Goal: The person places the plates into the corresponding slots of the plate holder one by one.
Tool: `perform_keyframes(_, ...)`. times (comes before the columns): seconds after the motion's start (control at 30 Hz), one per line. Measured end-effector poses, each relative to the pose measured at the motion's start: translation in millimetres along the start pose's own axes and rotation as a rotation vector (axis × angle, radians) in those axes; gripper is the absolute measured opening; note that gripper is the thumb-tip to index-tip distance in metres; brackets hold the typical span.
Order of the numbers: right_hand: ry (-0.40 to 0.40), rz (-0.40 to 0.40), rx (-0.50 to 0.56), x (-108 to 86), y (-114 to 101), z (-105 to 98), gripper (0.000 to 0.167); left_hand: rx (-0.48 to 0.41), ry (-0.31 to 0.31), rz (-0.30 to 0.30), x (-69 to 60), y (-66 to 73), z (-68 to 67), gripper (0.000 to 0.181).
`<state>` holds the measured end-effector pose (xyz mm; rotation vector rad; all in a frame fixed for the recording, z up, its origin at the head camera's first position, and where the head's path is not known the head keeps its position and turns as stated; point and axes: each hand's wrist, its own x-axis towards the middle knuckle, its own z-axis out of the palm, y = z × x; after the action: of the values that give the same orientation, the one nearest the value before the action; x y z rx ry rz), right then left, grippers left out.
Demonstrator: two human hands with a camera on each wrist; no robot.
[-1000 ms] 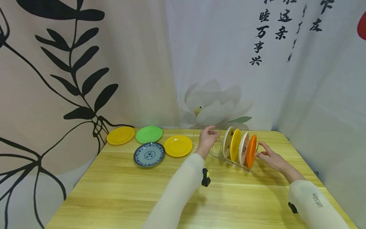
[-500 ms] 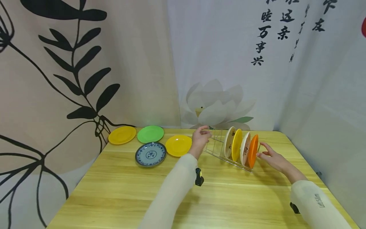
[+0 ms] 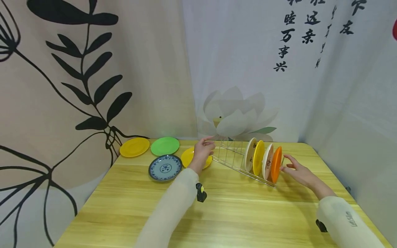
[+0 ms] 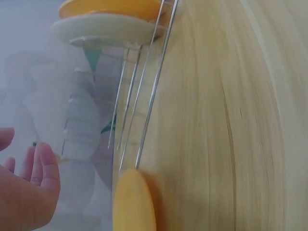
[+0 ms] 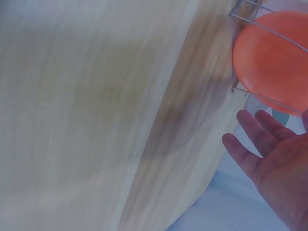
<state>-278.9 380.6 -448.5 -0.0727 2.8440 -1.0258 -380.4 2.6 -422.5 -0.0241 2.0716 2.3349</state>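
My left hand (image 3: 202,154) is above the nearer yellow plate (image 3: 187,157), covering part of it, at the left end of the wire plate rack (image 3: 238,170). In the left wrist view its fingers (image 4: 47,166) are loosely bent, holding nothing. My right hand (image 3: 297,172) stays at the rack's right end, beside an orange plate (image 3: 276,165); its fingers look fairly straight in the right wrist view, and whether they touch the wire is unclear. Left of the orange plate stand a white plate (image 3: 266,162), a yellow plate (image 3: 258,158) and another white plate (image 3: 249,154), all on edge.
Flat on the wooden table (image 3: 242,213) at the left lie a blue-patterned plate (image 3: 165,167), a green plate (image 3: 165,146) and another yellow plate (image 3: 134,147). A printed curtain (image 3: 155,69) hangs behind the table.
My left hand has moved left from over the rack to the nearer yellow plate. My right hand keeps its place beside the orange plate. The standing plates look unmoved.
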Motion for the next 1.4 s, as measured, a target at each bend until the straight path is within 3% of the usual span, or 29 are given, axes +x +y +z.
perform_keyframes(0.2,0.016,-0.018,0.009,0.4,-2.0,-0.2,0.079,0.047,0.07,-0.025,2.5,1.7,-36.2,0.044)
perform_keyframes(0.47,0.024,-0.023,0.027,2.6,0.9,0.3,0.08,0.035,0.105,-0.022,-0.6,9.1,-79.8,0.047)
perform_keyframes(0.7,0.032,-0.03,0.029,1.4,2.3,0.3,0.079,-0.008,0.1,-0.029,-10.3,19.6,-115.5,0.048)
perform_keyframes(0.97,0.033,-0.048,0.033,1.8,1.6,0.3,0.079,0.065,0.093,-0.004,-15.3,26.1,-164.7,0.053)
perform_keyframes(1.2,0.036,-0.052,0.033,3.1,1.8,-1.0,0.079,0.1,0.139,-0.029,-18.4,21.0,-201.7,0.058)
perform_keyframes(1.4,0.039,-0.044,0.028,4.0,1.8,-1.6,0.078,0.115,0.176,-0.048,-21.0,14.3,-223.7,0.06)
